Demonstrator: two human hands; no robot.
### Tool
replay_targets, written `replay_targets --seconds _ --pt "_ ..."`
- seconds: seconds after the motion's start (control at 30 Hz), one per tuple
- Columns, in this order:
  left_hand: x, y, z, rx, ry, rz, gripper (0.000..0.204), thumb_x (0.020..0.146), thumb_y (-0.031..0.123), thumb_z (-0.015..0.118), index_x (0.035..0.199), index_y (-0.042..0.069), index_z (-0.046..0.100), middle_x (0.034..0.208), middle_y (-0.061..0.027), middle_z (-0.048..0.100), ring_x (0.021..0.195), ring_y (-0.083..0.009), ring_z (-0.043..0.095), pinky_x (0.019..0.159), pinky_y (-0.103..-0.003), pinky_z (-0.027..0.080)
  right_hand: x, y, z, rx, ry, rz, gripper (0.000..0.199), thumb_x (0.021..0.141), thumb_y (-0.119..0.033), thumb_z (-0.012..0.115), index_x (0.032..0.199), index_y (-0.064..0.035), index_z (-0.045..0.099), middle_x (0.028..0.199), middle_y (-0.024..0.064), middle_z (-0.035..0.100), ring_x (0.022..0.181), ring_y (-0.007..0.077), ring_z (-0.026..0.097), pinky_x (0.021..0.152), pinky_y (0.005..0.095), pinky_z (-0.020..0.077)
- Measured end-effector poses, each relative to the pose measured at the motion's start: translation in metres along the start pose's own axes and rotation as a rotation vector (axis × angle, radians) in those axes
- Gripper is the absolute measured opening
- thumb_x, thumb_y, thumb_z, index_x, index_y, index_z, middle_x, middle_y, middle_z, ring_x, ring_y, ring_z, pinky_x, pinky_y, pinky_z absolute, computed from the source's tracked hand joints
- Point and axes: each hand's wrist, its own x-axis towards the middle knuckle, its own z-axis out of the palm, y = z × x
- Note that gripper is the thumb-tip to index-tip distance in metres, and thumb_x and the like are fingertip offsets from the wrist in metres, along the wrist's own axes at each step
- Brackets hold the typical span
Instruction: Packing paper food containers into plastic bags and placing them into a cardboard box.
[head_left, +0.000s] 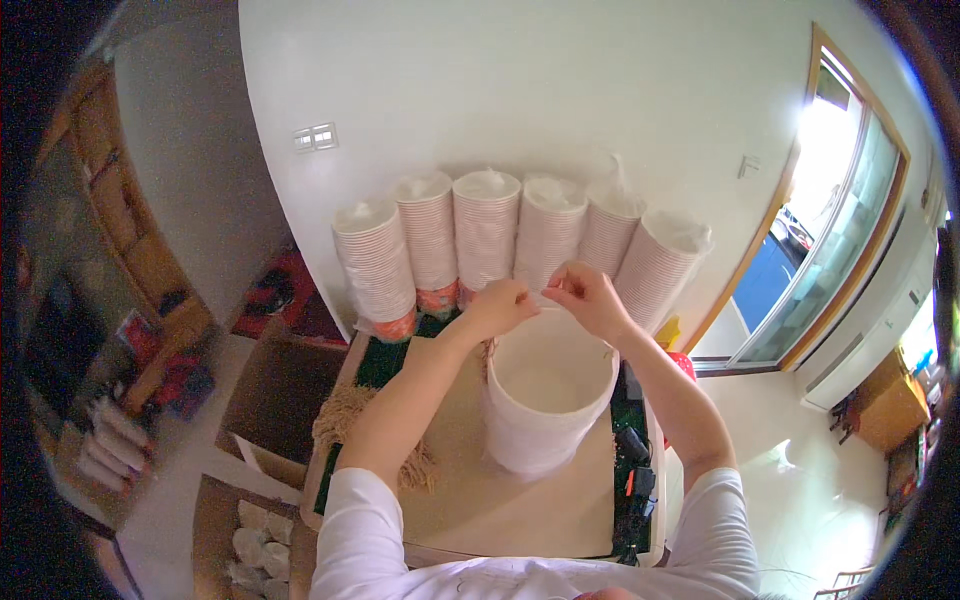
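A wide white stack of paper tubs (545, 440) stands in front of me on the tan tabletop. Its round mouth faces up, and its side looks wrapped in thin clear plastic wrap (541, 300). Above its far rim, my left hand (503, 308) and my right hand (590, 298) are close together, fingers pinched. A thin, pale bit of the wrap appears between the fingertips, partly hidden by them. Behind my hands, several tall plastic-wrapped stacks of white cups (487, 225) stand in a row along the wall; some have orange-red bottoms.
A bundle of tan string (345, 412) lies at the table's left. Black adapters and cables (635, 480) line its right edge. On the floor at left are an open cardboard box (280, 395) and another box holding white wrapped items (262, 540). A sliding door (810, 240) is at right.
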Motion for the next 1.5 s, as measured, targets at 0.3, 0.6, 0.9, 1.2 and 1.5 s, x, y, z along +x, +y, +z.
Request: replay_targets --seconds 0.3,0.6,0.9,1.2,1.5 --pt "-0.036 -0.007 -0.024 -0.160 0.281 -0.063 0.012 0.071 0.011 0.058 0.077 0.002 0.053 0.073 -0.0128 0.060 0.073 -0.0250 0.059 0.063 -0.036 0.044 -0.033 0.022 -0.035 -0.303 -0.111 0.188 0.029 0.070 -0.022 0.063 0.092 -0.0045 0.057 0.071 0.0118 0.059 0.065 0.0176 0.056 0.060 0.0329 0.0447" --pt "-0.111 0.014 -0.078 -0.007 0.255 -0.064 0.019 0.072 0.004 0.053 0.091 0.002 0.053 0.080 -0.0134 0.059 0.074 -0.0299 0.058 0.064 -0.035 0.045 -0.065 -0.023 -0.083 -0.004 0.036 0.105 0.026 0.069 0.007 0.050 0.091 -0.0067 0.053 0.070 0.0007 0.051 0.062 0.0072 0.049 0.051 0.0219 0.0423" --pt "-0.115 0.117 -0.228 -0.659 0.353 0.023 0.017 0.078 0.008 0.048 0.094 0.003 0.051 0.080 -0.0062 0.056 0.055 -0.0125 0.052 0.050 -0.025 0.045 -0.046 -0.169 -0.203 -0.233 0.302 0.045 0.008 0.079 -0.010 0.051 0.086 -0.0104 0.056 0.052 -0.0052 0.042 0.040 0.0030 0.037 0.034 0.0196 0.0284" --pt "-0.148 0.079 -0.269 0.143 0.873 0.428 0.037 0.084 0.016 0.050 0.118 0.004 0.042 0.126 -0.0106 0.038 0.113 -0.0205 0.041 0.094 -0.032 0.035 -0.092 -0.141 -0.295 -0.372 0.275 -0.365 0.041 0.085 -0.026 0.045 0.122 -0.0083 0.041 0.113 0.0058 0.050 0.103 0.0147 0.048 0.089 0.0290 0.0393" --pt "-0.078 0.065 -0.043 -0.209 -0.013 0.296 0.090 0.062 0.046 0.071 0.127 0.000 0.029 0.122 -0.0182 0.043 0.109 -0.0230 0.043 0.090 -0.035 0.035 -0.045 -0.092 -0.063 -0.102 -0.057 -0.232 0.043 0.074 -0.015 0.064 0.112 -0.0074 0.048 0.101 0.0076 0.054 0.072 0.0099 0.050 0.064 0.0238 0.0446"
